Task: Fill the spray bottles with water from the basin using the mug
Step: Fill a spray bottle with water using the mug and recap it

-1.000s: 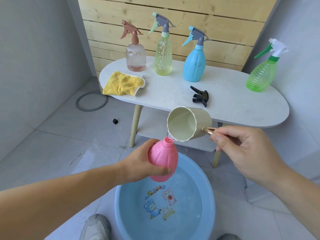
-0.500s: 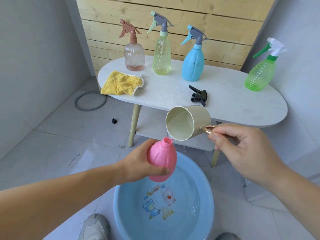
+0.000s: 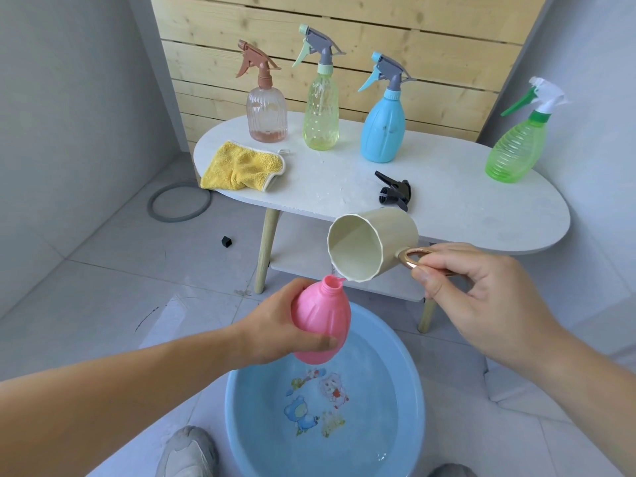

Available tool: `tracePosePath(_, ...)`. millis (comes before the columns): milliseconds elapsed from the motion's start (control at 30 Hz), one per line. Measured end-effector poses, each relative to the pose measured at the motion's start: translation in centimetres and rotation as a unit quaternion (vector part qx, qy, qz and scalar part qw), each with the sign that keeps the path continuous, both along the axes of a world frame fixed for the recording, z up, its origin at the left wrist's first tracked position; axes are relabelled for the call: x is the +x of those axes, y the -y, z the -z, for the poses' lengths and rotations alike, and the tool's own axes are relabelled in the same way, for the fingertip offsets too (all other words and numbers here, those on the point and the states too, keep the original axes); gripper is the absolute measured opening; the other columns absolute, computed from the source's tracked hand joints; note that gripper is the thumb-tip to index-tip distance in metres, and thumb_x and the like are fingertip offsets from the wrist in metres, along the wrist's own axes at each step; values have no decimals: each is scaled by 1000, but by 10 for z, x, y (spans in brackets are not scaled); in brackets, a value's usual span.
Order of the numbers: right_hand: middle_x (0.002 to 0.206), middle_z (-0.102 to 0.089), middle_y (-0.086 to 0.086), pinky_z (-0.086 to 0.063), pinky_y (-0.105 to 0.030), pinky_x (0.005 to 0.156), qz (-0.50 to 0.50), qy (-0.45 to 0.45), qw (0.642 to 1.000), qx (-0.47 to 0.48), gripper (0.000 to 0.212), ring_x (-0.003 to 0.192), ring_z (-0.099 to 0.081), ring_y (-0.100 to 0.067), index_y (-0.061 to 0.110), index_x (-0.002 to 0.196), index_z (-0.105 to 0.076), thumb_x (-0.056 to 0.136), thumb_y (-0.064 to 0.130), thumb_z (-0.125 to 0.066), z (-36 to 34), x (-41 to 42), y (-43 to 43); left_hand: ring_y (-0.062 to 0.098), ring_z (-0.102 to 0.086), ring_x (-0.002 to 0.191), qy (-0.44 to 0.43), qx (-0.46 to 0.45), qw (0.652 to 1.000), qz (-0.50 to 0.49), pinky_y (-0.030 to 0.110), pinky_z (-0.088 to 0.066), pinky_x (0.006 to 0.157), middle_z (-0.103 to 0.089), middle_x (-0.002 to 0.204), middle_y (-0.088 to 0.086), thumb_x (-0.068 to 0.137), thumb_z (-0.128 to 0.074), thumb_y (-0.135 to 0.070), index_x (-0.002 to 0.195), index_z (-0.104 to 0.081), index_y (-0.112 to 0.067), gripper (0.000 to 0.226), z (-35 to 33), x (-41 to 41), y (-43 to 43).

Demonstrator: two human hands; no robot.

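Left hand (image 3: 278,325): fingers and thumb wrapped round the belly of the pink bottle (image 3: 321,315). The bottle is opaque plastic, bulb-shaped with faint lengthwise ribs. Its threaded neck is open and tilts toward the mug, and it is held above the near-left part of the basin.

Right hand (image 3: 481,301): thumb and forefinger pinch the rose-gold metal loop handle (image 3: 413,258) of the mug (image 3: 371,246). The mug is cream, matte and faceted. It is tipped nearly on its side, mouth toward the camera, lower lip just over the bottle's neck. A thin clear trickle shows at the lip.

Basin (image 3: 237,425): round, pale blue plastic. It holds water, and cartoon prints show through on the bottom.

Against the earlier frames little differs. Both grips, the mug's tilt and the bottle's place are the same. Slightly more of the handle loop shows.

Beyond is an oval white surface (image 3: 447,201) on pale wooden legs, with water drops on it and a lower shelf (image 3: 299,242) beneath. Standing on it:
- a clear ribbed bottle (image 3: 266,115) with a brown trigger
- a yellow-green bottle (image 3: 320,122)
- a blue bottle (image 3: 382,132)
- a green ribbed bottle (image 3: 514,149), well apart at the right end

A loose black spray head (image 3: 394,194) lies just behind the mug. A crumpled yellow terry cloth (image 3: 241,165) hangs over the left edge.

On the tiled floor are a grey ring (image 3: 179,203), a small black piece (image 3: 226,241) and a grey shoe (image 3: 187,452) beside the basin. A slatted wood wall (image 3: 413,36) stands behind.
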State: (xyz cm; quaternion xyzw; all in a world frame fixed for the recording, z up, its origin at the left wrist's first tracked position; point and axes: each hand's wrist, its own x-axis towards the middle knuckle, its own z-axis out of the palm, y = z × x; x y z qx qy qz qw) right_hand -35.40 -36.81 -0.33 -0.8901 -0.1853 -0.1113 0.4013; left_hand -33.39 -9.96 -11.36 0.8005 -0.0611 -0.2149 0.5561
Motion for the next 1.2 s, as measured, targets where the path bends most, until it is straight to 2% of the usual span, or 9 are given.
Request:
tracePosePath(100,84,-70,1,-48,-23,82,-4,5,1000,0,20,89,-65,-13,13,79,-74,88,26,-62,1,1,0,14,-70,109,0,0,1000,-1,38,-64,89,-67,121,-8,53,-92,-46,133,-53,-38,90,0,0,0)
tracePosePath(300,83,-70,3,-48,-24,84,-4,12,1000,-6,20,93,-65,-13,15,75,-72,88,26,-62,2,3,0,15,-70,109,-3,-3,1000,0,39,-64,89,-67,121,-7,52,-93,-46,134,-53,-38,91,0,0,0)
tracePosePath(633,89,-72,14,-45,-15,87,-4,46,998,-32,16,103,-63,-7,19,78,-74,88,25,-63,5,4,1,14,-70,109,-1,-5,1000,-3,39,-64,89,-67,121,-8,52,-93,-47,132,-53,-39,90,3,1,0)
tracePosePath(900,89,-72,10,-47,-24,86,-10,57,997,-45,15,102,-63,-10,17,80,-74,87,25,-64,6,5,1,13,-70,108,1,-3,1000,-2,37,-64,89,-67,121,-9,56,-94,-41,132,-53,-40,87,4,1,-1)
tracePosePath(1033,90,-72,11,-47,-24,87,-11,60,997,-51,15,104,-63,-10,17,80,-74,88,25,-64,7,5,2,14,-69,109,1,-1,1000,-1,38,-64,88,-67,122,-8,57,-94,-39,133,-53,-39,86,5,1,-1)
tracePosePath(1200,86,-71,13,-47,-26,88,-19,74,995,-58,16,105,-62,-11,17,79,-73,88,25,-64,9,7,3,16,-69,110,1,2,1000,1,40,-64,89,-67,121,-9,53,-93,-45,132,-53,-40,89,6,2,-1)
